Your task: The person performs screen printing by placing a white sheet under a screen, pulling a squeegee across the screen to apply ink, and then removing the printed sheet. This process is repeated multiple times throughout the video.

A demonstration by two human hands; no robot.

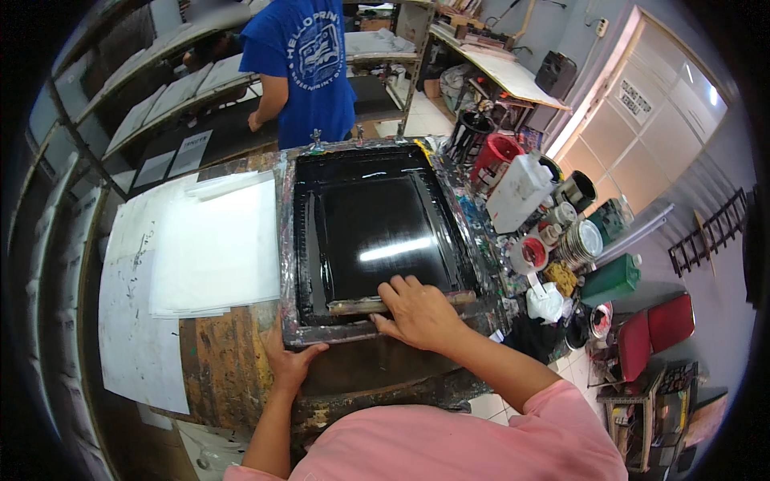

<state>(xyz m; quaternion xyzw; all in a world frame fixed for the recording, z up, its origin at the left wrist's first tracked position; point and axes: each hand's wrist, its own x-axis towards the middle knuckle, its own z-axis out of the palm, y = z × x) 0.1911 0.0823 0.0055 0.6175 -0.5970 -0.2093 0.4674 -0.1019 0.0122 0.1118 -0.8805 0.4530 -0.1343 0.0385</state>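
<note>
Seen from above, a person in a pink shirt leans over a paint-stained worktable [220, 357]. A rectangular printing screen [289, 240] lies in the middle of it, its mesh [369, 220] black and glossy. The right hand [417, 313] is clamped on a long squeegee [353, 307], which lies left to right across the near end of the screen. The left hand [290, 361], apart from the right, touches the screen's near left corner with its thumb spread; its fingers are partly hidden, so I cannot tell whether it grips. Left of the screen is a stack of white sheets [215, 240]. To the right crowd a white jug [520, 192], a red bucket [495, 154] and a green jug [611, 279]. On the far side stands a co-worker in a blue T-shirt [301, 88].
</note>
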